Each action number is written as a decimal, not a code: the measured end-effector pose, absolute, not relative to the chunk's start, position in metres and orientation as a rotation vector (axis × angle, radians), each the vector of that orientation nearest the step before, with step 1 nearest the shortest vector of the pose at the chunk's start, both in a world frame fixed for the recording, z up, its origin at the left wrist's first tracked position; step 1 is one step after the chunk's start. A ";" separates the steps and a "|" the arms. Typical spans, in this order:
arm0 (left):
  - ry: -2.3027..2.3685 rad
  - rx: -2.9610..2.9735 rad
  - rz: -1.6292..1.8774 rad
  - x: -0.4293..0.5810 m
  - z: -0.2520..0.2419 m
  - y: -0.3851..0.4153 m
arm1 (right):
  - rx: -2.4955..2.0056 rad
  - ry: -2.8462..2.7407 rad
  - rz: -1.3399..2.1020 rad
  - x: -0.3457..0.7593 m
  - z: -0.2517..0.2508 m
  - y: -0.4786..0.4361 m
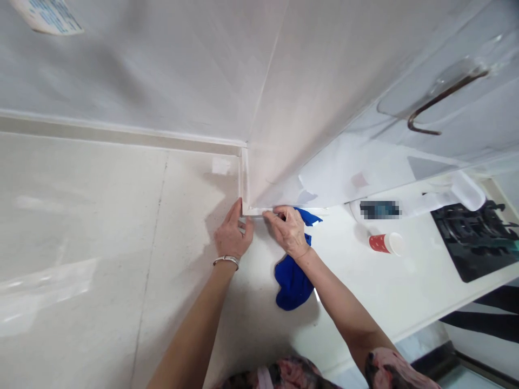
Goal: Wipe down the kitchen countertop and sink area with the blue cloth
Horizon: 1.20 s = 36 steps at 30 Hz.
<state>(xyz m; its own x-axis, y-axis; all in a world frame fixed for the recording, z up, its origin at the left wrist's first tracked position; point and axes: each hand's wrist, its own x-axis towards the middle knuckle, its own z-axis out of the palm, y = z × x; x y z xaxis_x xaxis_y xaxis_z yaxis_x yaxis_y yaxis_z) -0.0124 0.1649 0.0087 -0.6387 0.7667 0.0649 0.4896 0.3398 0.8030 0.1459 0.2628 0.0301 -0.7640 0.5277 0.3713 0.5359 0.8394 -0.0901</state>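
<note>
A narrow white edging strip (259,212) runs along the foot of the wall's outer corner, where it meets the pale countertop (190,216). My left hand (234,231), a bracelet at its wrist, holds the strip's corner between outstretched fingers on one side and thumb on the other. Just to the right, my right hand (288,229) pinches the front stretch of the strip against the wall base; its curled fingers hide part of it. Under and behind that hand and wrist lies a crumpled blue cloth (292,283), partly covered by the forearm.
A red and white paper cup (383,243) lies on its side at right, near a clear plastic container (430,202). Beyond is a black gas stove (470,237). A metal hook (438,102) sticks out from the wall. A paper label (51,16) hangs upper left.
</note>
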 end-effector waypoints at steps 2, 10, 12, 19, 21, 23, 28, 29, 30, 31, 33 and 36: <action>2.284 1.114 1.197 -0.012 0.009 0.165 | -0.788 -2.625 -0.005 0.147 0.030 0.264; 2.273 1.100 1.177 -0.013 0.010 0.166 | -0.844 -2.564 -0.018 0.142 0.031 0.256; 2.270 1.103 1.175 -0.013 0.011 0.165 | -0.838 -2.568 0.025 0.143 0.031 0.257; 2.272 1.119 1.197 -0.013 0.009 0.165 | -0.836 -2.533 0.017 0.141 0.032 0.255; 2.274 1.126 1.201 -0.012 0.009 0.165 | -0.866 -2.536 -0.022 0.139 0.032 0.253; 2.278 1.129 1.188 -0.012 0.009 0.164 | -0.874 -2.520 -0.024 0.138 0.032 0.253; 2.293 1.131 1.168 -0.013 0.010 0.165 | -0.791 -2.487 0.061 0.141 0.031 0.257; 2.290 1.129 1.167 -0.013 0.010 0.165 | -0.790 -2.484 0.068 0.142 0.031 0.257; 2.285 1.128 1.168 -0.013 0.010 0.165 | -0.797 -2.481 0.068 0.142 0.031 0.257; 2.279 1.128 1.171 -0.013 0.010 0.165 | -0.805 -2.478 0.062 0.141 0.031 0.256; 2.274 1.124 1.179 -0.013 0.009 0.165 | -0.819 -2.469 0.028 0.139 0.031 0.253; 2.272 1.122 1.188 -0.013 0.008 0.165 | -0.846 -2.465 -0.021 0.137 0.032 0.251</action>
<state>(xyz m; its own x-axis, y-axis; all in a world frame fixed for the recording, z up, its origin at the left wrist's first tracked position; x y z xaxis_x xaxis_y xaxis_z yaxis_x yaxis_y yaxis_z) -0.0125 0.1653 0.0083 -0.6300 0.7745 0.0575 0.4892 0.3383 0.8039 0.1366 0.2511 0.0317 -0.6641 0.5672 0.4871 0.5755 0.8037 -0.1511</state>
